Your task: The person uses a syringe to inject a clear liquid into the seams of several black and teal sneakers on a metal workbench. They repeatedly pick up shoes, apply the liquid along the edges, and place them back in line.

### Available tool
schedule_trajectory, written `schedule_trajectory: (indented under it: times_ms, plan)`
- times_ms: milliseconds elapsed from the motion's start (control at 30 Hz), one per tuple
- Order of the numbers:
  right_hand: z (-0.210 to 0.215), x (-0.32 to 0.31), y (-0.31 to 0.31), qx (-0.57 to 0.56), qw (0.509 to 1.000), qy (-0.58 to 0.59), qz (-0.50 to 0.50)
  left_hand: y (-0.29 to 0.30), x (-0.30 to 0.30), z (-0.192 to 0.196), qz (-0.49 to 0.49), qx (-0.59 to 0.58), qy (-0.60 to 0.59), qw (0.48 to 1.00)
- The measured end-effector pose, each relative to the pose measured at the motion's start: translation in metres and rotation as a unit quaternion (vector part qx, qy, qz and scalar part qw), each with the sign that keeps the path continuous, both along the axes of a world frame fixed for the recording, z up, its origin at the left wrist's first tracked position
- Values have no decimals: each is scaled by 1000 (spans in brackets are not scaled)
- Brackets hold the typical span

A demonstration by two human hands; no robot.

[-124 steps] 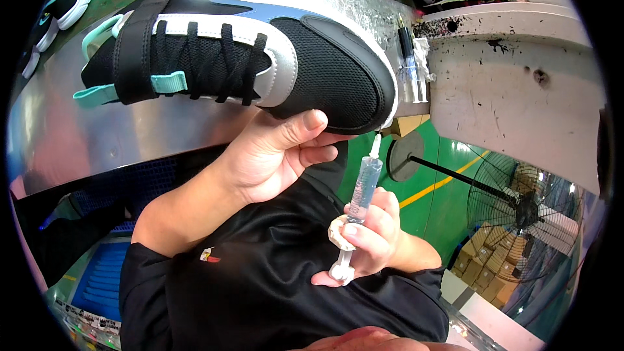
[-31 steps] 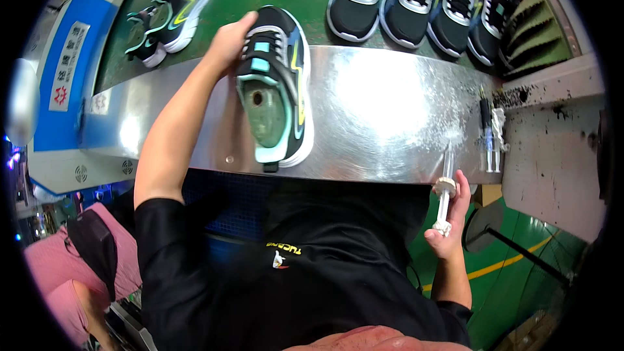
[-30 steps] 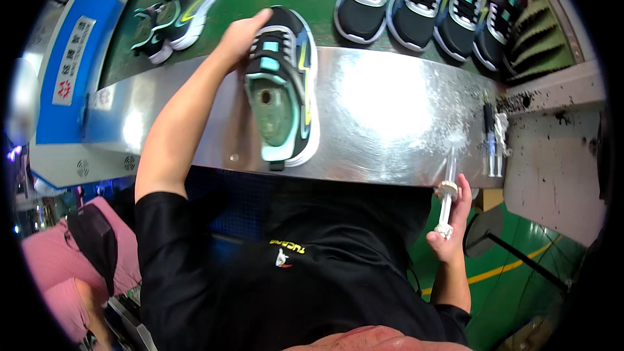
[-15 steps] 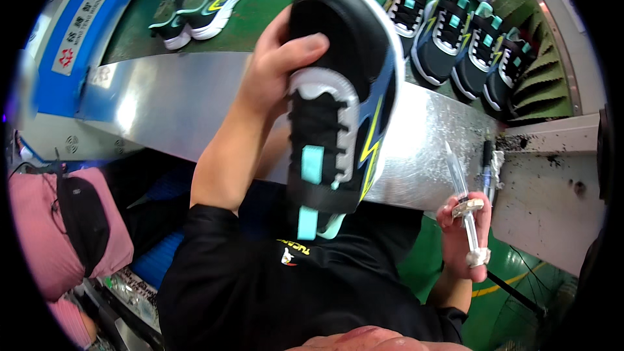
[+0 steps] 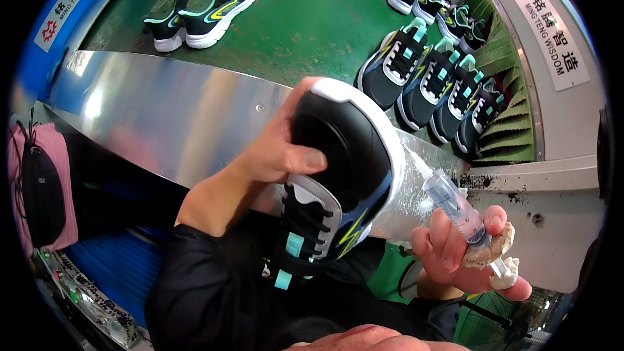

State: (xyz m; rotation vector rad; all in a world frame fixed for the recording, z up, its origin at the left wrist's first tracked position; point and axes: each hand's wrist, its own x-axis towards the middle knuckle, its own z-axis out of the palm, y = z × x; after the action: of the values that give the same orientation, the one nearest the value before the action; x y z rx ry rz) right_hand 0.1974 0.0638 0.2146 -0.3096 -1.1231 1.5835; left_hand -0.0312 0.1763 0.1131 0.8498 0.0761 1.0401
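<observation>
Gripped by the toe in my left hand (image 5: 279, 149) is a black sneaker (image 5: 348, 156) with a white sole edge, grey eyelet panel, yellow zigzag and mint tabs. My left thumb presses on its upper, while the other fingers are mostly hidden behind the shoe. A clear syringe (image 5: 454, 207) lies in my right hand (image 5: 445, 250), my fingers around the barrel and off-white wrapping on its flange and plunger end. Its thin tip points up and left, close to the sole edge; I cannot tell whether they touch.
A metal ledge (image 5: 175, 101) runs along a green conveyor belt (image 5: 299, 32). Several matching sneakers (image 5: 426, 84) stand at the right of the belt, beside a slatted green curtain (image 5: 513, 127). Another pair (image 5: 205, 13) stands far left. A person in pink (image 5: 58, 175) is at the left edge.
The sneaker has moved lower, and its toe now tilts toward the camera. My right hand has brought the syringe up and left, close to the shoe's edge. The view has shifted.
</observation>
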Motion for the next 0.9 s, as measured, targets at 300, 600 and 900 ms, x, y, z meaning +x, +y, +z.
schedule_trajectory:
  times_ms: [300,600,900]
  plan:
    - [17,-17,9,-4,998,-60,31,-16,-1,24,61,-21,122,990]
    - [20,-24,7,-15,997,-80,2,-17,-2,19,57,14,106,993]
    - [18,-19,2,-11,995,-90,-34,-15,0,23,89,-23,102,990]
